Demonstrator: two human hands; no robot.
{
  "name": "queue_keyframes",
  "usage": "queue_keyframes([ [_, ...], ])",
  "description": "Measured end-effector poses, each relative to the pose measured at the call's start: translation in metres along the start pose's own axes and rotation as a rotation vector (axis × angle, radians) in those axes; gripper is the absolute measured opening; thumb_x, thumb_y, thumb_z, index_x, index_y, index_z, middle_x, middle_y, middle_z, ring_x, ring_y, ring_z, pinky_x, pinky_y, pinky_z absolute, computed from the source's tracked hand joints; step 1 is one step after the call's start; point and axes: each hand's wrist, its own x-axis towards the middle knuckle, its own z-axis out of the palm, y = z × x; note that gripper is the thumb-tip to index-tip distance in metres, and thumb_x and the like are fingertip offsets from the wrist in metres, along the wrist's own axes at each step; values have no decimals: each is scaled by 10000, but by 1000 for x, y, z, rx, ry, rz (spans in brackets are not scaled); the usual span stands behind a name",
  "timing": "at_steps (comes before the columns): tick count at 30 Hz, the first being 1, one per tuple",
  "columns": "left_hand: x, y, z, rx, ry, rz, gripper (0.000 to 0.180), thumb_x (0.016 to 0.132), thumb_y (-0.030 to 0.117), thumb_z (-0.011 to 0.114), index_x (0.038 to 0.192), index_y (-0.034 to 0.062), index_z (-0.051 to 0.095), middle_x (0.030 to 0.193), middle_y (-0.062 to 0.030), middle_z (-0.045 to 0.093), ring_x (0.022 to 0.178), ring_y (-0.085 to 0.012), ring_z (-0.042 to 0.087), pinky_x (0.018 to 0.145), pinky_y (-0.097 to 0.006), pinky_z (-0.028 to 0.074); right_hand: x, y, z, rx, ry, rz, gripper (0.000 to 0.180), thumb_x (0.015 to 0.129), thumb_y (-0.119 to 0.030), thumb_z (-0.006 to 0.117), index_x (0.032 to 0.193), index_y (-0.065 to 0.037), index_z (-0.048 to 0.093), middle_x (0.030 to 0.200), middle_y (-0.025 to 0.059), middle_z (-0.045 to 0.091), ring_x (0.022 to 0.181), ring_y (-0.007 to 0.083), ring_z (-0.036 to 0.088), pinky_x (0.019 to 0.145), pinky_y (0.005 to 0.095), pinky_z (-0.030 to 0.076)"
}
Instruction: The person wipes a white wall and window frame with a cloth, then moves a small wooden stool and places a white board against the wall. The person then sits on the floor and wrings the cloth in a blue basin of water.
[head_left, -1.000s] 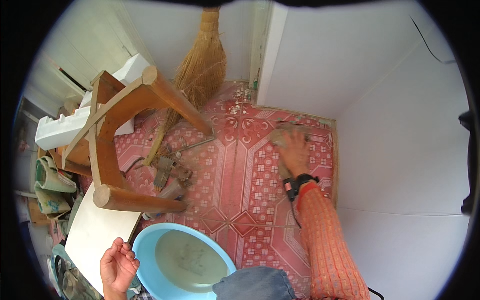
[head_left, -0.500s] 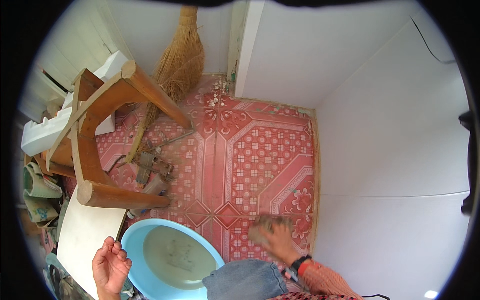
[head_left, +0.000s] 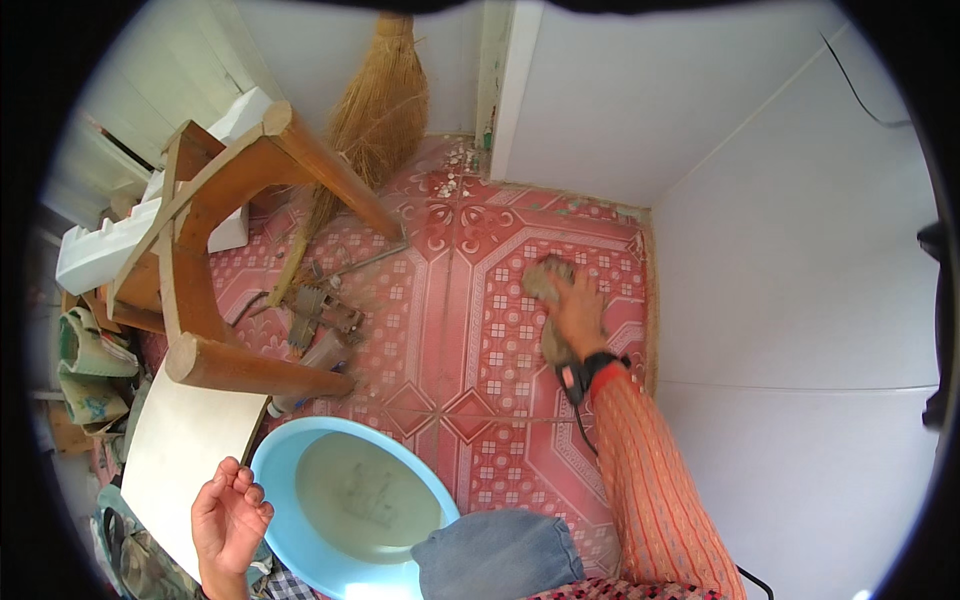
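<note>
Floor: red patterned floor [head_left: 470, 330] meets white walls [head_left: 780, 260] in a corner, with grit and small debris along the far edge.
Far left: a white foam block [head_left: 120, 240] and folded sacks [head_left: 85, 365] sit behind a tipped wooden chair [head_left: 210, 270].
Board: a white board [head_left: 185, 450] leans under the chair's lower leg.
Left hand: the left hand [head_left: 228, 520] hovers palm up just beside the basin's left rim, fingers [head_left: 245, 490] loosely apart, holding nothing.
Basin: a light blue basin [head_left: 275, 475] sits on the floor near the person's knee [head_left: 495, 555]; it holds shallow, murky water with a little sediment at the bottom.
Middle: rusty metal scraps [head_left: 320, 315] lie by the chair, and a straw broom [head_left: 375, 110] leans into the corner.
Right hand: the right hand [head_left: 578, 315], wrist in a black watch and orange sleeve, presses flat on a grey cloth [head_left: 545, 280], fingers spread over it.
Cloth: it lies on the floor tiles, close to the right wall and well apart from the basin.
</note>
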Motion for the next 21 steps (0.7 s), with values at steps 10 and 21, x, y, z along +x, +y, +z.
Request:
queue_keyframes([
  [10,-9,4,1,-22,-50,15,213,955,177,533,1138,77,575,1000,-96,675,804,-213,648,732,-398,536,-157,-35,-21,153,-224,-288,575,742,-186,751,1293,-270,611,1165,143,514,1087,340,483,881,486,404],
  [21,-17,2,0,0,-45,23,214,963,185,525,1140,77,572,1013,-92,676,807,-205,646,733,-396,529,-218,-40,-34,119,-381,-505,675,700,-219,771,1335,-344,580,1074,107,519,1035,316,501,834,459,421],
])
